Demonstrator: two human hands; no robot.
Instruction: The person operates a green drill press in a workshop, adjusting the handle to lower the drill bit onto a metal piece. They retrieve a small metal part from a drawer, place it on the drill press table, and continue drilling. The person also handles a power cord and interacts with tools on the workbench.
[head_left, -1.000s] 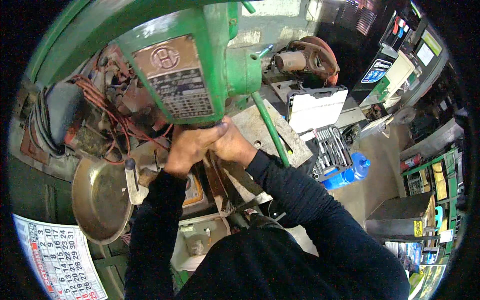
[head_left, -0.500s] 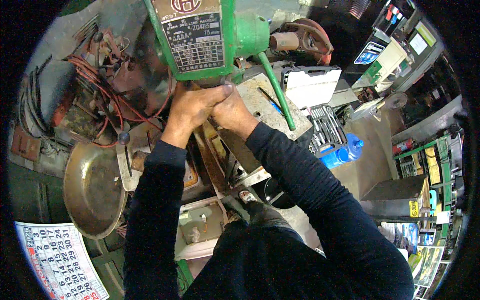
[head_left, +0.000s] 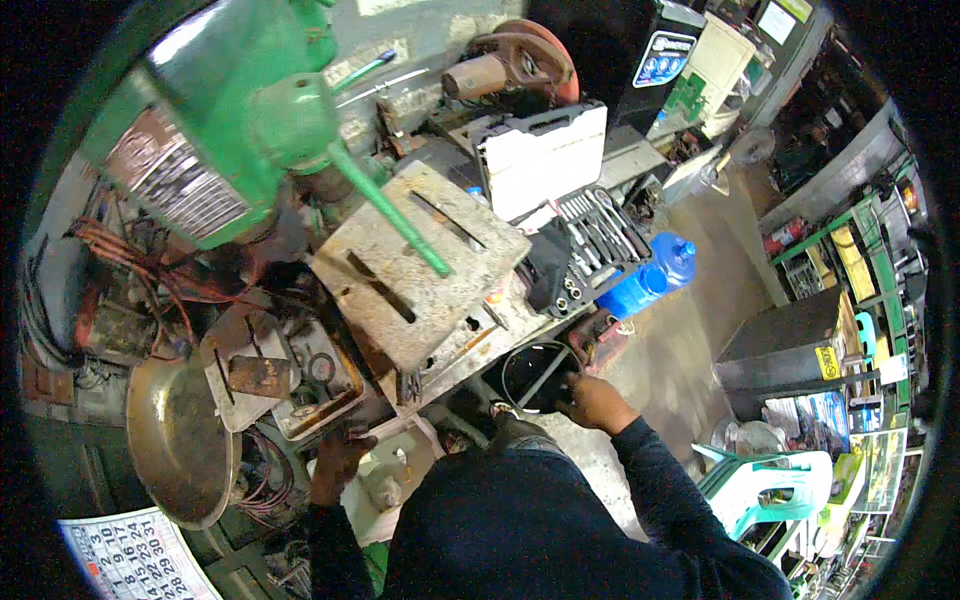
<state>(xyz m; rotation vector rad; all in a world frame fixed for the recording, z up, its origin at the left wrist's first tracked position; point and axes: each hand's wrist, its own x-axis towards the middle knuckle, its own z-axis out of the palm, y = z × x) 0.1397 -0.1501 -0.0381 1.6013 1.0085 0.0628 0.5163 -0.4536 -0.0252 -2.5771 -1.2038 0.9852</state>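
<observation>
My left hand (head_left: pixel 340 465) is low beside the front edge of a metal tray (head_left: pixel 325 385) that holds rings and loose parts. Its fingers lie in shadow but look spread, with nothing visible in them. My right hand (head_left: pixel 600 404) hangs in the air near a black bucket (head_left: pixel 540 378), thumb and fingers apart and no object in it. The green drill press (head_left: pixel 255 130) stands at the upper left, its green feed handle (head_left: pixel 390 210) slanting over a slotted steel table (head_left: pixel 430 265). Neither hand touches the drill press.
An open socket set case (head_left: pixel 545 160) lies right of the drill table. Blue water containers (head_left: pixel 660 275) stand past it. A large round metal pan (head_left: pixel 180 440) is at left, with red hoses (head_left: pixel 150 250) behind. A turquoise plastic stool (head_left: pixel 770 490) stands at lower right.
Both hands have parted from the clasp under the drill press head and dropped low, left and right. The view has swung right, and the drill press now appears farther left.
</observation>
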